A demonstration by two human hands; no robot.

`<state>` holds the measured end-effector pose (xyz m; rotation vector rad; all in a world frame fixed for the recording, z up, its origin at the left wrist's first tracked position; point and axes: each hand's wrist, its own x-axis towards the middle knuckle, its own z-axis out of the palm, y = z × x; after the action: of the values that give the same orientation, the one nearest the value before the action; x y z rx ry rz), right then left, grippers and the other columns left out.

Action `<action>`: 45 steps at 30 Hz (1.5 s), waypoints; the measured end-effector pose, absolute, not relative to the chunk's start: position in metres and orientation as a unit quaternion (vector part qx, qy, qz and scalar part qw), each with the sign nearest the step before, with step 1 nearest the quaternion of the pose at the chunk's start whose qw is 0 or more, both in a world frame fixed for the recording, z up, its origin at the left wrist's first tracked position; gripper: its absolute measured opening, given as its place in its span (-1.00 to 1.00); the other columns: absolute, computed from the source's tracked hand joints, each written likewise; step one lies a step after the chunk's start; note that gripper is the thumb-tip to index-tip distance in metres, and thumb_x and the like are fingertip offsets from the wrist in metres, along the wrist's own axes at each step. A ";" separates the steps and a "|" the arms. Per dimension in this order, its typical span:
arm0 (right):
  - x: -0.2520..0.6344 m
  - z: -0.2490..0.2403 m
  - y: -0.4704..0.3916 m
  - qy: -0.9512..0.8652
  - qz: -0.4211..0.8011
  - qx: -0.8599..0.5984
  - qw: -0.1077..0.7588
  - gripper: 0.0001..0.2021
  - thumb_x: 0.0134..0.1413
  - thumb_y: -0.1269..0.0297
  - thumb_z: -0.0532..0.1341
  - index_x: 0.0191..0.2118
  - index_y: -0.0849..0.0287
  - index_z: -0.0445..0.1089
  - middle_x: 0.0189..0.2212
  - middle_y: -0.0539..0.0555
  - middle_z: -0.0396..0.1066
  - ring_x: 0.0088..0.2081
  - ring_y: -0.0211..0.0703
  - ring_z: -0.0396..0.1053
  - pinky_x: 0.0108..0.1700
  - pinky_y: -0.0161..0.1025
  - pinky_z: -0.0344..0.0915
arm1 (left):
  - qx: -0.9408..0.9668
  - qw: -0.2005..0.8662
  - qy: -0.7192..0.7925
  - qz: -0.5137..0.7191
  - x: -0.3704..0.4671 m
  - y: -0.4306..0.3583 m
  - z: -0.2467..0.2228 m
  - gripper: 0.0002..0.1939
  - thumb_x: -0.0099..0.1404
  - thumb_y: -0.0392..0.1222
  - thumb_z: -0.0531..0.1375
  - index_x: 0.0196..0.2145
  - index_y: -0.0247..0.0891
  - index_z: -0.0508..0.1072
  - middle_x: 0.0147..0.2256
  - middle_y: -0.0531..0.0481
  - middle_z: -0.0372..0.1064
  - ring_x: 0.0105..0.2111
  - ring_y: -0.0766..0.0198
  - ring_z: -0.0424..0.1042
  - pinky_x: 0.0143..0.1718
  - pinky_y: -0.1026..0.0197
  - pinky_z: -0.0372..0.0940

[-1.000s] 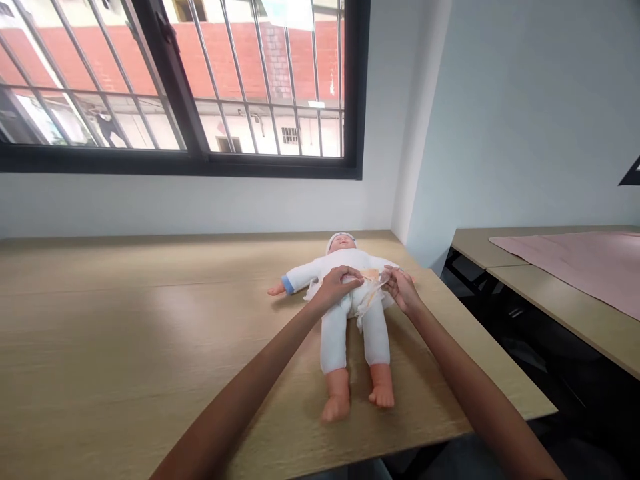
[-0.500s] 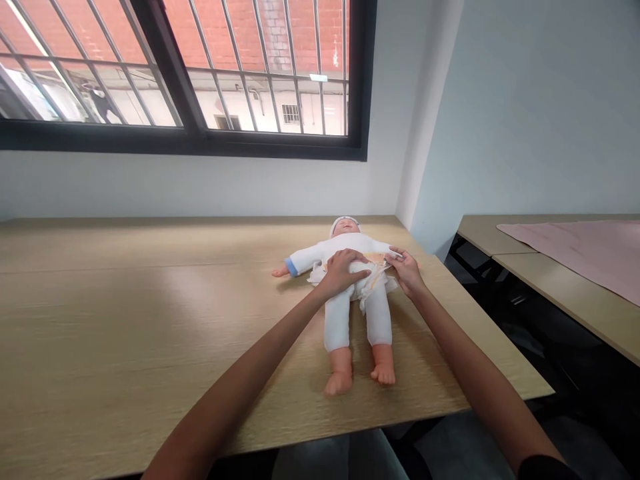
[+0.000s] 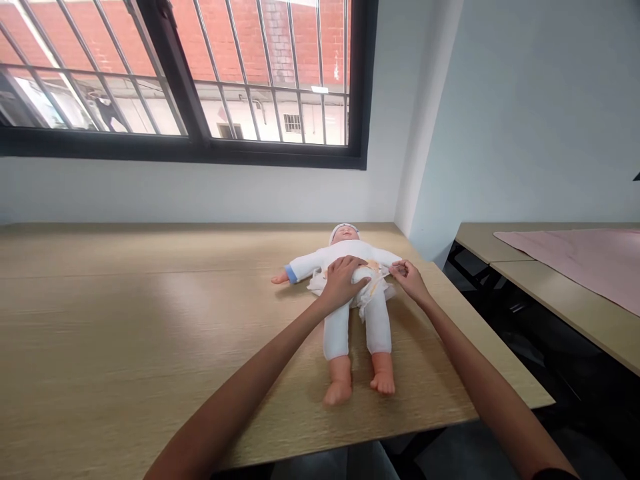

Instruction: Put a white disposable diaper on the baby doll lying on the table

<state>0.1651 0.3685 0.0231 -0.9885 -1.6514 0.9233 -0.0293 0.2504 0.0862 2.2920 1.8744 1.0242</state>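
A baby doll (image 3: 379, 327) in white clothes with blue cuffs lies on its back, feet toward me. Around its hips is a white diaper (image 3: 371, 293) with orange-yellow markings, its edges ruffled at both sides. My left hand (image 3: 345, 280) rests on the front of the diaper at the belly, fingers stretched out and thumb apart. At the doll's other side, my right hand (image 3: 411, 279) is closed, its thumb and fingertips pinching the diaper's side edge. The doll's arm on that side is partly hidden behind this hand.
The doll lies on a wooden table (image 3: 150, 333) close to its right edge. Across a gap to the right stands another table (image 3: 475, 237) with a pink cloth (image 3: 580, 260) on it. Behind are a wall and a barred window (image 3: 280, 157).
My right hand has shifted slightly outward from the doll's hip, and its fingers have curled in more. My left hand keeps its place on the diaper. The view has tilted up slightly.
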 end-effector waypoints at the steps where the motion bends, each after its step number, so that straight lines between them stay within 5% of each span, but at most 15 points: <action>1: 0.172 0.024 0.367 -0.708 0.386 -0.400 0.435 -0.58 -0.10 -0.06 0.25 -0.27 0.22 0.37 -0.36 0.10 0.41 -0.32 -0.17 0.37 -0.21 -0.21 0.30 | 0.735 -0.005 0.595 0.324 -0.030 0.251 0.085 -0.73 0.23 -0.12 0.15 -0.10 -0.13 0.34 -0.09 -0.01 0.34 0.03 0.08 0.21 0.05 -0.01 0.06; 4: 0.188 0.027 0.361 -0.761 0.434 -0.400 0.271 -0.53 -0.11 -0.08 0.26 -0.20 0.22 0.39 -0.44 0.05 0.41 -0.48 -0.24 0.31 -0.42 -0.30 0.24 | 0.742 -0.028 0.594 0.310 -0.030 0.251 0.084 -0.73 0.24 -0.11 0.14 -0.09 -0.14 0.34 -0.10 -0.03 0.34 0.02 0.07 0.20 0.03 -0.02 0.09; 7: 0.187 0.026 0.357 -0.789 0.425 -0.396 0.200 -0.56 -0.17 0.00 0.31 -0.22 0.23 0.39 -0.55 -0.03 0.34 -0.57 -0.31 0.19 -0.52 -0.35 0.12 | 0.741 -0.074 0.601 0.290 -0.026 0.248 0.084 -0.72 0.27 -0.11 0.11 -0.07 -0.18 0.35 -0.07 -0.08 0.33 0.06 0.03 0.17 0.10 -0.09 0.02; 10: 0.173 0.020 0.357 -0.814 0.381 -0.366 0.241 -0.75 -0.12 0.12 0.24 -0.44 0.24 0.37 -0.58 -0.04 0.31 -0.53 -0.29 0.19 -0.46 -0.34 0.14 | 0.754 -0.145 0.577 0.278 -0.016 0.242 0.083 -0.71 0.32 -0.11 0.03 -0.04 -0.18 0.35 -0.02 -0.09 0.33 0.16 0.03 0.09 0.21 -0.16 -0.18; 14: 0.160 0.009 0.359 -0.782 0.386 -0.352 0.342 -0.76 -0.05 0.15 0.11 -0.38 0.24 0.37 -0.51 0.02 0.37 -0.45 -0.22 0.28 -0.39 -0.30 0.20 | 0.824 -0.188 0.479 0.238 -0.004 0.236 0.073 -0.62 0.32 0.06 0.02 0.04 -0.04 0.33 0.11 0.00 0.28 0.22 0.06 0.04 0.25 -0.19 -0.34; 22: 0.179 0.007 0.371 -0.729 0.377 -0.422 0.385 -0.68 -0.05 0.00 0.11 -0.39 0.20 0.30 -0.63 -0.01 0.32 -0.54 -0.18 0.30 -0.48 -0.28 0.22 | 0.848 -0.158 0.472 0.181 -0.002 0.233 0.068 -0.65 0.35 0.07 -0.05 -0.13 -0.11 0.42 0.07 -0.05 0.31 0.19 0.06 0.09 0.23 -0.21 -0.21; 37: 0.185 0.002 0.376 -0.725 0.368 -0.446 0.374 -0.65 -0.03 -0.02 0.10 -0.37 0.22 0.32 -0.67 -0.02 0.31 -0.62 -0.25 0.22 -0.53 -0.31 0.18 | 0.852 -0.158 0.467 0.176 -0.001 0.231 0.068 -0.66 0.37 0.02 -0.07 -0.10 -0.13 0.40 0.08 -0.08 0.28 0.19 0.04 0.06 0.22 -0.24 -0.24; 45: 0.183 0.017 0.369 -0.691 0.452 -0.431 0.364 -0.61 -0.12 -0.09 0.21 -0.46 0.21 0.32 -0.63 0.00 0.33 -0.55 -0.23 0.29 -0.52 -0.32 0.21 | 0.833 -0.168 0.509 0.136 0.022 0.247 0.083 -0.72 0.28 -0.02 0.07 -0.30 -0.22 0.50 -0.14 -0.18 0.38 -0.05 -0.02 0.27 0.00 -0.12 0.07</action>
<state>0.1830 0.3693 0.0172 -1.1091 -1.7772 1.1643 0.0215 0.2472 0.0826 2.9401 1.7966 0.4812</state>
